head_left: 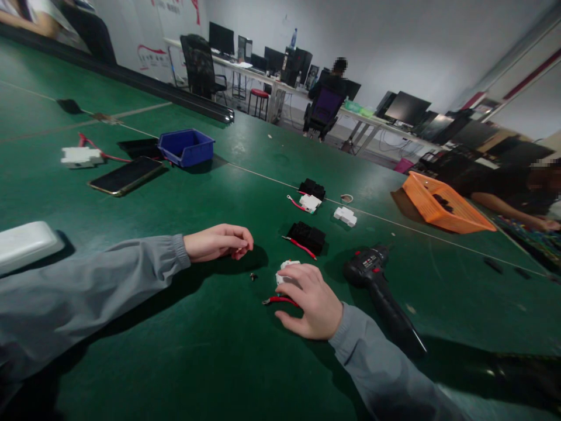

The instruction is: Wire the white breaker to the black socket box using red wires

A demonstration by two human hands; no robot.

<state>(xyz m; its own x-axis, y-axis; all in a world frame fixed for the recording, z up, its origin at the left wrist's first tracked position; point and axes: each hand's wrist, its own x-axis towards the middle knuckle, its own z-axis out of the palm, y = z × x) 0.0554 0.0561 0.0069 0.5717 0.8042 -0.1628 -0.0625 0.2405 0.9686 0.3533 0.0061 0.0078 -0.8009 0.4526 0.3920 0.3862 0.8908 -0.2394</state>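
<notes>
My left hand hovers over the green table with its fingers curled in and the thumb against them; whatever may be between the fingertips is hidden. My right hand is spread over a white plastic module, fingers apart, partly covering it. From under that hand a short red wire with a metal lug sticks out. Tiny screws lie between the two hands. Just beyond are a black block and a red lead in front of it.
A black cordless drill lies right of my right hand. Farther back are another white module, a small white block and an orange basket. A blue bin and a phone are at left. A person sits at far right.
</notes>
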